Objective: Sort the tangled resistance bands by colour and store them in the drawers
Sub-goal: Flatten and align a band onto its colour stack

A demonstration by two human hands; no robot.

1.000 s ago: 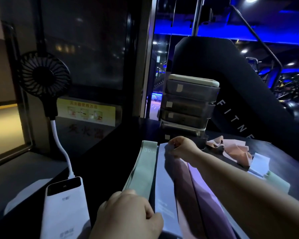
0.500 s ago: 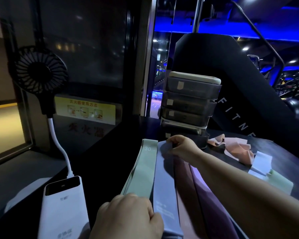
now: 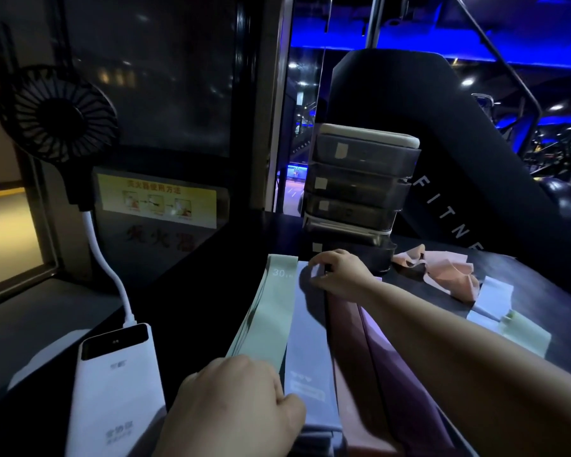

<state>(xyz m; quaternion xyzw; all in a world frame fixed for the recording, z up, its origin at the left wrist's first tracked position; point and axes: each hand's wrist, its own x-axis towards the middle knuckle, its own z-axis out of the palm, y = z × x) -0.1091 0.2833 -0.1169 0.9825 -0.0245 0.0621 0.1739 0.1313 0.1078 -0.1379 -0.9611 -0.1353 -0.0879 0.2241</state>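
Flat resistance bands lie side by side on the dark table: a pale green band (image 3: 271, 308) on the left, a light blue band (image 3: 307, 344) beside it, then pink (image 3: 346, 351) and purple (image 3: 406, 384) bands under my right forearm. My right hand (image 3: 340, 275) pinches the far end of the blue band. My left hand (image 3: 234, 407) grips the near ends of the blue and green bands. Behind stands a stack of dark drawers (image 3: 360, 189); its bottom drawer is pulled out a little.
A tangle of pink bands (image 3: 442, 272) with a white-blue and a pale green band (image 3: 521, 331) lies at the right. A white power bank (image 3: 116, 390) with a cabled black fan (image 3: 56, 113) stands left. A black fitness machine (image 3: 459, 192) rises behind the drawers.
My right hand has slid slightly along the far end of the blue band and now pinches it between the fingertips. My left hand stays at the near ends.
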